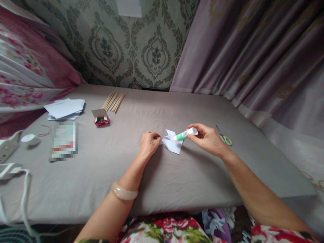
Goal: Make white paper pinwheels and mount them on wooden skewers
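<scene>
A white paper piece (174, 145), cut and partly folded with pointed flaps, lies on the cloth-covered table in front of me. My left hand (150, 143) pinches its left edge between thumb and fingers. In my right hand (207, 138) is a green and white glue stick (183, 135), held at a slant with its lower end at the paper's middle. Whether the tip touches the paper is hard to tell. Just beyond my right hand lie scissors (226, 139) with light green handles, partly hidden behind the hand.
At the back left are wooden sticks (113, 102), an open red box (102, 119) of small items and stacked white paper (65, 108). A blurred packet (64, 140), white round lid (29, 139) and power strip (8, 150) with cables occupy the left side. Curtains hang at both sides.
</scene>
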Action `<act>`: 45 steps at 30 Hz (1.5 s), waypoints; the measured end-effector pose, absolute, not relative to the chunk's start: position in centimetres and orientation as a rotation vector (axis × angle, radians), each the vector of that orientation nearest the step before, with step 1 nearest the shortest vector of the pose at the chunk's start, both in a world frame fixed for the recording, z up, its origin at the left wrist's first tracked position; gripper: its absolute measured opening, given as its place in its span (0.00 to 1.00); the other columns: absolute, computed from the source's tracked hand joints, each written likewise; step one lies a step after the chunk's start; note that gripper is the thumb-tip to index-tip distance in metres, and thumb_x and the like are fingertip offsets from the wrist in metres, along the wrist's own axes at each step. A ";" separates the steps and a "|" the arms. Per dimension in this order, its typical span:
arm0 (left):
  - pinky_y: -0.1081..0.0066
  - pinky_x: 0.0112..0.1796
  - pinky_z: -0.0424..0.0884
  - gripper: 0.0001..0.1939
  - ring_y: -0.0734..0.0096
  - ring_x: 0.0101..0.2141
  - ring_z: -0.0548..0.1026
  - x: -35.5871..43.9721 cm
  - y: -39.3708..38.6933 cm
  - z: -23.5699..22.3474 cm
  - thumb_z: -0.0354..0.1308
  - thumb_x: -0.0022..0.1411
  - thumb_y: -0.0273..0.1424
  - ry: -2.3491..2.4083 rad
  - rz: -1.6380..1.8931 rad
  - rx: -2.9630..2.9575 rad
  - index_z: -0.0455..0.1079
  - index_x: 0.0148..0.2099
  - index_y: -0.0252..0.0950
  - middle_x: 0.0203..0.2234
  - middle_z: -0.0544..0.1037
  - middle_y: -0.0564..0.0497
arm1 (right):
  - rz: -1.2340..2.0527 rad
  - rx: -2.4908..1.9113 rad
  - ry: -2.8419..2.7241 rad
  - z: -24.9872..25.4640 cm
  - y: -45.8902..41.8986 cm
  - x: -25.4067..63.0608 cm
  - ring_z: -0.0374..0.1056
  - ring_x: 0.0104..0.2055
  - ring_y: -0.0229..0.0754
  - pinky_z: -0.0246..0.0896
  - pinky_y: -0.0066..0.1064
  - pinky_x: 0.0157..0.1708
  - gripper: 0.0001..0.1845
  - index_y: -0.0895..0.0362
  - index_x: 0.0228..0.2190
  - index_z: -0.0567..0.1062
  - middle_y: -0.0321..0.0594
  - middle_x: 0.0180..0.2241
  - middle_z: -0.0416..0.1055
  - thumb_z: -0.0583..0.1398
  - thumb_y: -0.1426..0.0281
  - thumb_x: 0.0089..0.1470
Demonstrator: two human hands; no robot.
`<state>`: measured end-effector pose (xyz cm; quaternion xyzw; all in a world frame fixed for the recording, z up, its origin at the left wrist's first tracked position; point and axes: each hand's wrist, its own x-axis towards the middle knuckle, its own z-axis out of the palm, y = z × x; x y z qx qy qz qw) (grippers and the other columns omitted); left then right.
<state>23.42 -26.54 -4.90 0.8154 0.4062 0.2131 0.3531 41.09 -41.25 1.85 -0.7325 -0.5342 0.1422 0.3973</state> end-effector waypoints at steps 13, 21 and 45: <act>0.67 0.42 0.68 0.11 0.64 0.37 0.73 23.5 -26.6 -5.4 0.56 0.56 0.31 1.062 0.536 2.191 0.80 0.36 0.35 0.33 0.78 0.44 | 0.203 -1.946 -1.785 3.7 -39.0 39.4 0.68 0.26 0.37 0.64 0.29 0.31 0.18 0.58 0.44 0.76 0.43 0.37 0.77 0.59 0.67 0.51; 0.67 0.43 0.67 0.11 0.64 0.38 0.72 23.6 -26.6 -5.8 0.56 0.56 0.31 1.066 0.550 2.189 0.80 0.36 0.36 0.34 0.78 0.44 | 0.246 -1.898 -1.865 3.3 -38.4 39.5 0.70 0.27 0.37 0.65 0.29 0.34 0.19 0.57 0.46 0.75 0.43 0.40 0.77 0.59 0.69 0.51; 0.63 0.45 0.65 0.11 0.61 0.39 0.71 23.6 -27.0 -5.5 0.55 0.55 0.30 1.083 0.528 2.215 0.80 0.35 0.37 0.35 0.77 0.43 | 0.198 -1.946 -1.944 3.0 -37.1 40.6 0.67 0.26 0.38 0.57 0.27 0.30 0.13 0.56 0.40 0.77 0.38 0.26 0.74 0.59 0.65 0.54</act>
